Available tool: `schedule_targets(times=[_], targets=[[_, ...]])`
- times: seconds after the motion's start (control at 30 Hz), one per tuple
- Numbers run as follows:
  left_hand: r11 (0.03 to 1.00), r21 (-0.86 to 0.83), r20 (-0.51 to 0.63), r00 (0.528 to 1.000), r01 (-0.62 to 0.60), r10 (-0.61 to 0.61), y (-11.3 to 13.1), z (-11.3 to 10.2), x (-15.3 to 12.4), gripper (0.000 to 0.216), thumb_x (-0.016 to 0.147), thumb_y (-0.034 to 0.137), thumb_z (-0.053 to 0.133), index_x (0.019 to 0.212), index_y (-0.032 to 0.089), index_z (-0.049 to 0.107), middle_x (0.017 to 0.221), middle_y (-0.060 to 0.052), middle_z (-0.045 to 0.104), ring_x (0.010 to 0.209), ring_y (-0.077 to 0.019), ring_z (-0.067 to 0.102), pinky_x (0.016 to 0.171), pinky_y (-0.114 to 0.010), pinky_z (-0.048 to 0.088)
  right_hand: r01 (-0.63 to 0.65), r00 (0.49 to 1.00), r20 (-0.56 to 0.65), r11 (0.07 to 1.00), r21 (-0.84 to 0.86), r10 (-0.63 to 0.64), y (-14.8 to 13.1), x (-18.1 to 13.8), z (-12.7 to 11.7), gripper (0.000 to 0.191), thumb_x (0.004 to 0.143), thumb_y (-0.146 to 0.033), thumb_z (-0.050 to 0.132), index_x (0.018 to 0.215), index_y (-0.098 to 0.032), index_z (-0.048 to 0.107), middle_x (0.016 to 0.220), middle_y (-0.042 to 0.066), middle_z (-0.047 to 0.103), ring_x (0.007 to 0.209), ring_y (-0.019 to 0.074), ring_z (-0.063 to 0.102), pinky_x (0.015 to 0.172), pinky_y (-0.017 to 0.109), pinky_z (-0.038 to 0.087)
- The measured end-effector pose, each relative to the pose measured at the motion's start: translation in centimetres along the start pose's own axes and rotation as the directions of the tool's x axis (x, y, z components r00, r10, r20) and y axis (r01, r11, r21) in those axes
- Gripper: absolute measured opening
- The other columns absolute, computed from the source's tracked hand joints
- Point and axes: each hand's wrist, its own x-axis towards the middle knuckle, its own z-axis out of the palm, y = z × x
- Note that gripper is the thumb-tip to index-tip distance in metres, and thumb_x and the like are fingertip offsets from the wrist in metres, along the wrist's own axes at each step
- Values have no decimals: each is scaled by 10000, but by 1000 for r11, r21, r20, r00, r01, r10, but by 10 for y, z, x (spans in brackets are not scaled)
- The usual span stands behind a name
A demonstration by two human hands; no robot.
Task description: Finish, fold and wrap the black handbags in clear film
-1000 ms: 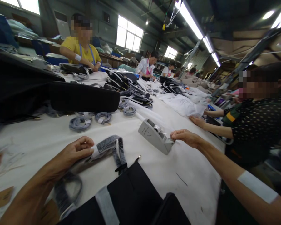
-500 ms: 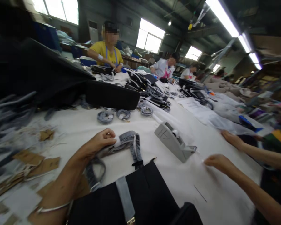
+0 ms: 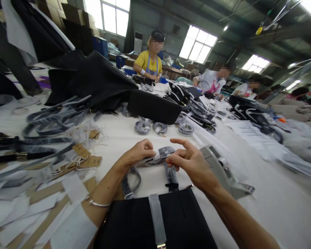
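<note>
A black handbag (image 3: 129, 218) lies at the table's near edge, with a pale protective strip down its front. Its handle (image 3: 166, 152) is wrapped in greyish film and bends away from me, with a white band around it. My left hand (image 3: 142, 150) pinches the handle beside that band. Close against the handle's other side is my right hand (image 3: 189, 160); its index finger sticks out while thumb and other fingertips press together. A small pale bit shows at those fingertips, too small to name. Partly behind my right forearm stands a grey tape dispenser (image 3: 217, 166).
Several coiled, film-wrapped straps (image 3: 142, 127) lie beyond my hands. Brown cardboard tags (image 3: 93, 161) and paper pieces cover the left. A black bag panel (image 3: 152, 105) and a pile of bags (image 3: 184, 98) lie farther back. A co-worker in yellow (image 3: 149, 62) works across the table.
My right hand has come from beside the tape dispenser to the bag's handle. My left hand keeps its pinch there. The view has swung left, and another person's hand at right is out of sight.
</note>
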Motion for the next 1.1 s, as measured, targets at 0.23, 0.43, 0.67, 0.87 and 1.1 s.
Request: schedule_targets(times=[0.23,0.43,0.67,0.87,1.1], targets=[[999,39,-25,999,-37,38,-5,3,3,309,628,312,700,777,189,457,604,85,440,532,-76,368,500,-209,256,-84,993,-84,996,10,85,36,31,26,318,684,-311,731,837,-222,466,617,-17,682,548,166,644,409,217,420],[970,225,-64,992,-89,106,-3,8,3,292,624,334,695,760,184,484,667,54,485,591,-106,422,535,-232,306,-142,985,-106,990,-24,138,46,34,24,279,669,-282,715,740,-231,451,605,-2,681,544,171,660,406,225,455],[954,292,-65,994,-67,90,-6,6,4,239,621,255,657,778,189,489,665,55,493,591,-110,435,541,-232,320,-203,977,-78,974,-100,196,60,33,25,289,718,-368,701,730,-233,446,659,15,694,507,183,659,364,239,442],[975,207,-43,995,-77,88,-10,1,7,279,633,320,693,769,187,489,655,53,505,588,-110,450,528,-227,320,-49,986,-157,791,-609,-59,57,33,17,312,773,-507,689,717,-241,535,508,-32,579,438,153,544,442,267,372],[994,89,-51,997,-58,63,-5,1,3,255,624,264,666,775,185,477,624,68,493,555,-90,442,522,-213,326,460,821,360,140,-877,-442,41,34,12,263,841,-331,686,1100,-283,693,1051,80,670,960,264,578,821,388,395]])
